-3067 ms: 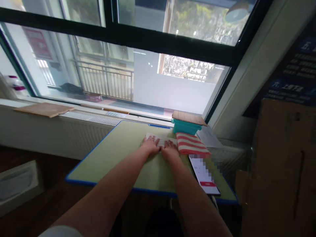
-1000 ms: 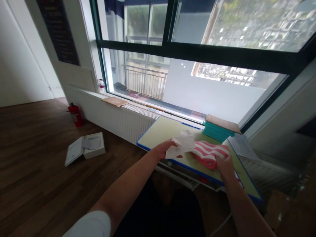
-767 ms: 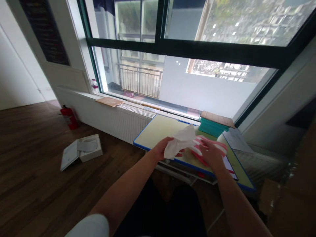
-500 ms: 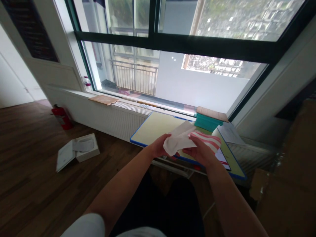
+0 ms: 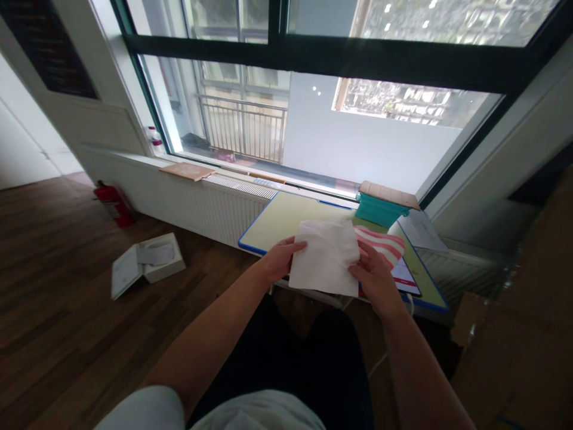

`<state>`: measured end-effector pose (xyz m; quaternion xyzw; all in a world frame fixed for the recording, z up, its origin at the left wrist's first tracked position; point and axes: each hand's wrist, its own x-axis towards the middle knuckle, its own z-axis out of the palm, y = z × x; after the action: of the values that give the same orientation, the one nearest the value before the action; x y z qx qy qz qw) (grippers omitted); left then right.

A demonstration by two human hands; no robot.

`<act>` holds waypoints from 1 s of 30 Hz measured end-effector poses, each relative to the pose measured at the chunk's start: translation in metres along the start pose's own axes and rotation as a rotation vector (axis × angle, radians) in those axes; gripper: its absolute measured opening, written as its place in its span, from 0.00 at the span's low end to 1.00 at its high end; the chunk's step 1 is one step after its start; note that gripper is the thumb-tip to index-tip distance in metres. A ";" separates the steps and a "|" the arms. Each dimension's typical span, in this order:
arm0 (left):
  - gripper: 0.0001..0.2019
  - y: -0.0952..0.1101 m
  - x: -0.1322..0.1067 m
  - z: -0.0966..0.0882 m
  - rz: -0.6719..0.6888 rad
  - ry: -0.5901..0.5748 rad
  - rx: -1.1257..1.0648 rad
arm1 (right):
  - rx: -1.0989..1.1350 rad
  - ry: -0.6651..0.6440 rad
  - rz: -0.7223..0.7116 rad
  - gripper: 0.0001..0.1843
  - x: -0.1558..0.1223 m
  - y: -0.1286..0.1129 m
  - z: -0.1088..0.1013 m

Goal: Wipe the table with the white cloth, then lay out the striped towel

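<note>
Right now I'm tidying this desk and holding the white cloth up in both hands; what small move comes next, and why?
Probably lower the white cloth flat onto the bare green desk. The left hand and right hand hold it spread open in the air, clear of the striped cloth.

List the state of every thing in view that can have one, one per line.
white cloth: spread open, held up off the table
left hand: gripping the cloth's left edge
right hand: gripping the cloth's right edge
striped cloth: folded, lying on the table
teal box: lid on
white carton: open, on the floor
</note>
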<state>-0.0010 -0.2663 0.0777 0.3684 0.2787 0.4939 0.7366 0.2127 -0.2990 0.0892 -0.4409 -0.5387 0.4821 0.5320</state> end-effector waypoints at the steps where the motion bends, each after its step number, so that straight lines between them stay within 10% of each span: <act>1: 0.17 0.001 -0.003 0.000 0.010 -0.011 -0.020 | 0.022 0.008 0.001 0.35 -0.002 0.003 0.001; 11: 0.16 -0.005 -0.002 -0.002 -0.005 0.033 0.040 | 0.263 0.187 0.161 0.20 0.001 0.012 0.008; 19: 0.20 -0.002 -0.007 0.004 0.117 0.009 0.281 | -0.244 0.403 -0.019 0.20 -0.003 0.038 0.007; 24: 0.23 0.001 -0.010 0.008 0.073 -0.095 0.435 | -0.243 0.041 0.150 0.14 -0.010 0.039 0.007; 30: 0.19 0.003 -0.012 0.012 0.094 -0.098 0.580 | -0.087 0.274 0.164 0.18 -0.014 0.047 0.018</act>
<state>0.0023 -0.2801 0.0881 0.5994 0.3548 0.4089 0.5896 0.1939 -0.3072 0.0409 -0.5676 -0.4437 0.4354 0.5398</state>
